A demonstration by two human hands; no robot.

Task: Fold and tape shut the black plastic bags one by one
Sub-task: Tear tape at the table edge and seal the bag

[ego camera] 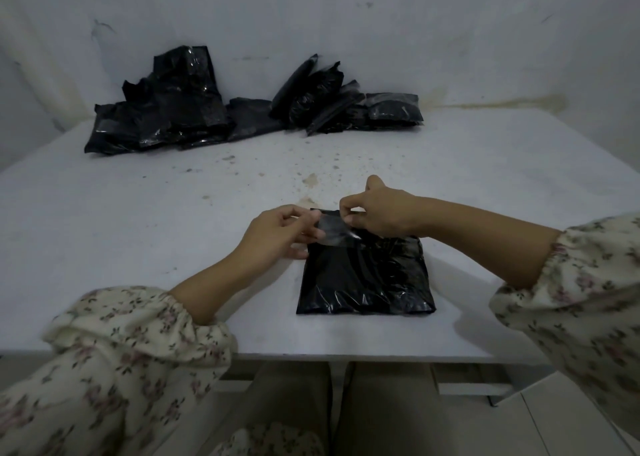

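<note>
Head view: left hand (pixel 277 228) and right hand (pixel 379 209) both pinching tape strip (pixel 334 230) over black bag (pixel 365 275) near front edge of surface (pixel 138 213); tape possibly wrinkling, sticking crooked, flap reopening.

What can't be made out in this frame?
All in the head view:
Bag contents: opaque plastic hides them.
Bag's top fold: under the tape and right hand.
Tape's ends: covered by fingers of the left hand and right hand.
Back piles: count unclear, as the bags overlap in dim light.
</note>
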